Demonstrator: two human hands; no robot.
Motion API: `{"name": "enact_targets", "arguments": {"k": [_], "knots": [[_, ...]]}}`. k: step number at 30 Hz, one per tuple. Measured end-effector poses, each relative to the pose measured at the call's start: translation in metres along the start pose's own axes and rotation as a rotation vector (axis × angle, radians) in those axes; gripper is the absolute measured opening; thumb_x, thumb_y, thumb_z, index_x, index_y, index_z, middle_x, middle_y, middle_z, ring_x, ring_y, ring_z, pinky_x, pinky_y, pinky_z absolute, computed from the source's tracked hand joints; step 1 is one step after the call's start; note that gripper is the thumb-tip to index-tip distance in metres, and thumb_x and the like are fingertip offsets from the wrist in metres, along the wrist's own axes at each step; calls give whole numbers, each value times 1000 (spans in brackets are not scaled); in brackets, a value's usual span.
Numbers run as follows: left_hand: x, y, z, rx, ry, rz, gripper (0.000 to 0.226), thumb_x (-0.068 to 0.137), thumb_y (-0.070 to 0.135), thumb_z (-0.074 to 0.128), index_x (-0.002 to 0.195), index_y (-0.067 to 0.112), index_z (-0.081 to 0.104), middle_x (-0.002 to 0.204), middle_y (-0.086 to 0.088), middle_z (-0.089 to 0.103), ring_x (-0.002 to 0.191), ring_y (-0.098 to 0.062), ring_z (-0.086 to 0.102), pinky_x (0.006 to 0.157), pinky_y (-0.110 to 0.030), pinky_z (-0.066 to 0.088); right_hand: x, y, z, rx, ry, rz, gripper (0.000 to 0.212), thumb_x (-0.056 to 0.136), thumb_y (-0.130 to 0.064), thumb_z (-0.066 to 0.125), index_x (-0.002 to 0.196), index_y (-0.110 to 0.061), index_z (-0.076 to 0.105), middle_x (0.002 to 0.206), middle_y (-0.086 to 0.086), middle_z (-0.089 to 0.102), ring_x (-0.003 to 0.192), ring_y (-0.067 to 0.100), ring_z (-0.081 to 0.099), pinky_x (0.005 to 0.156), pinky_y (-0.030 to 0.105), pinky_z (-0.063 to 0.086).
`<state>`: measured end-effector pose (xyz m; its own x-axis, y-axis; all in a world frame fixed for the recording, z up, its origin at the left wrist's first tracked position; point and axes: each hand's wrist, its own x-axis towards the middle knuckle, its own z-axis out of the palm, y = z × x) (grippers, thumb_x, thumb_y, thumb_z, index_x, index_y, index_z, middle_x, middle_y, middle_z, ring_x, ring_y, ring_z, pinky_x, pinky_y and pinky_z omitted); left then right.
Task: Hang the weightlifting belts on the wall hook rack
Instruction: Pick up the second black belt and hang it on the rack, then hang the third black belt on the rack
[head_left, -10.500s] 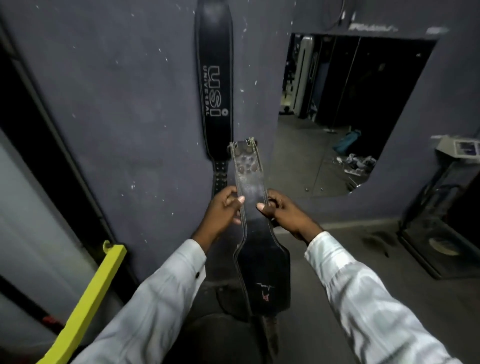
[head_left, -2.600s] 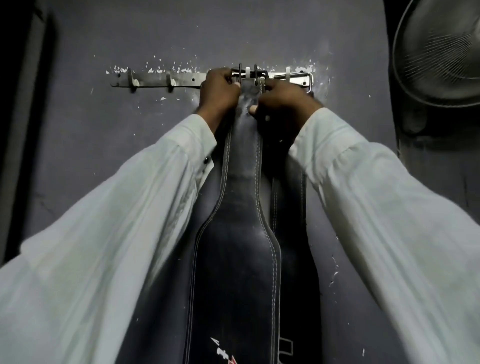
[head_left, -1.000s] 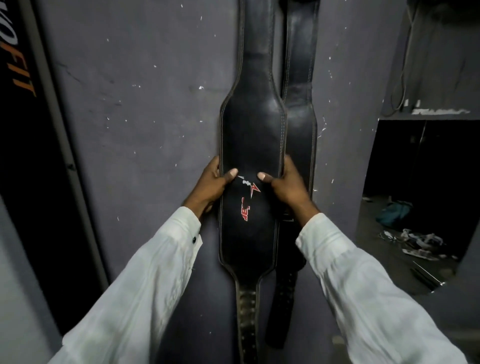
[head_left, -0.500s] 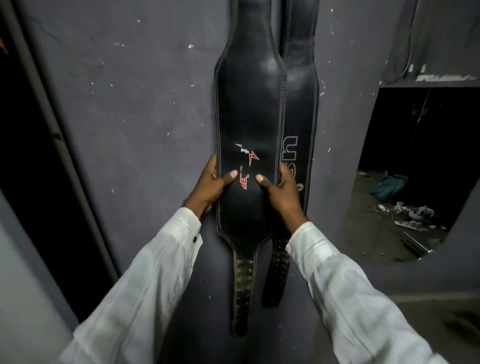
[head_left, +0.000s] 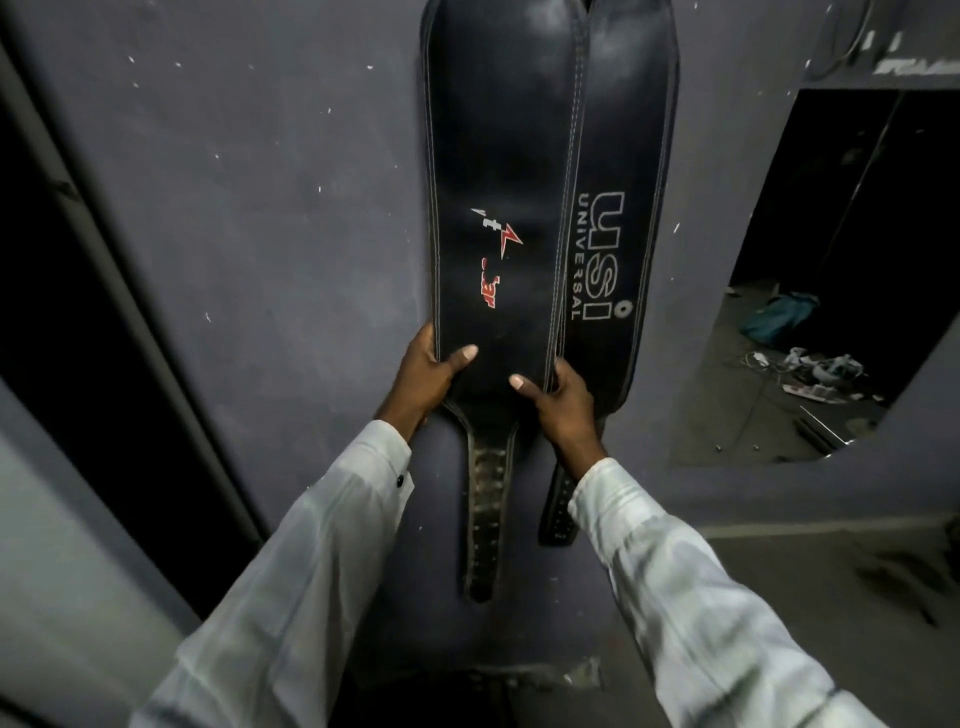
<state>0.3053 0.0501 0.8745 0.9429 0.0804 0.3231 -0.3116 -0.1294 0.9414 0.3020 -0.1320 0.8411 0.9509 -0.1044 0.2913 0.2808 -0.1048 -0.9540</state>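
Far left of the front belt (head_left: 498, 156): dark panel (head_left: 78, 312) with a pale slanted frame edge.

Between panel and front belt: grey wall (head_left: 260, 208), flecked with white paint chips.

Left hand (head_left: 426, 379): grasps the front belt's left edge, just below its red-and-white logo. Thumb lies on the face; fingers go round behind, hidden. White sleeve (head_left: 311, 571) with a dark cuff button.

Front belt: black leather, pale stitching. Hangs flat against the wall, upright, wide part up; top runs out of view. Narrow punched strap hangs free below both hands.

Right hand (head_left: 561, 410): grasps the front belt's right edge, a little lower than the left hand. Thumb on the face; fingers tucked in behind that edge, in front of the second belt.

USI belt (head_left: 623, 156): immediately right of the front belt, its left edge overlapped by it. "USI UNIVERSAL" reads sideways. Strap end shows below the right wrist.

Far right of the front belt: dark recess (head_left: 831, 312), mirror or opening, cannot tell. Blue bundle and scattered small items show in it.

Below the recess: grey floor (head_left: 831, 597).
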Motion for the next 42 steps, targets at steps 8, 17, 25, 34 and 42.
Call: {"name": "enact_targets", "arguments": {"k": [8,17,25,34,42], "knots": [[-39,-27,11,176,71,-180,33,94,25,63,123,12,54,112,1,65,111,-21,62,94,-31,49,-35,21,4,4,82,253,15,87,-6,72,87,-9,57,71,-3,52,62,2,47,60,8,40],[-143,-82,11,167,-98,-488,17,96,29,60,107,16,60,113,-14,62,103,-26,61,99,-45,52,-127,59,-3,60,-55,454,17,92,-9,66,83,-7,52,71,9,46,57,10,45,55,21,44],[-297,-179,7,-90,-72,-919,19,101,17,52,119,11,55,106,-8,62,83,-17,63,69,-28,51,-256,138,-11,62,25,754,39,93,-7,64,60,-21,50,66,6,55,74,23,54,75,41,47],[-465,-331,4,-178,54,-1293,9,100,18,54,107,16,59,98,-6,66,81,-19,66,69,-32,54,-373,284,-18,43,-75,1077,18,97,5,49,87,-6,59,81,10,62,72,21,60,70,31,51],[-568,-510,20,-183,146,-1518,15,101,10,50,109,9,63,114,-17,64,87,-21,62,76,-37,53,-454,477,2,-284,-425,1208,22,93,6,52,113,6,62,103,20,65,91,29,67,88,41,56]]}}
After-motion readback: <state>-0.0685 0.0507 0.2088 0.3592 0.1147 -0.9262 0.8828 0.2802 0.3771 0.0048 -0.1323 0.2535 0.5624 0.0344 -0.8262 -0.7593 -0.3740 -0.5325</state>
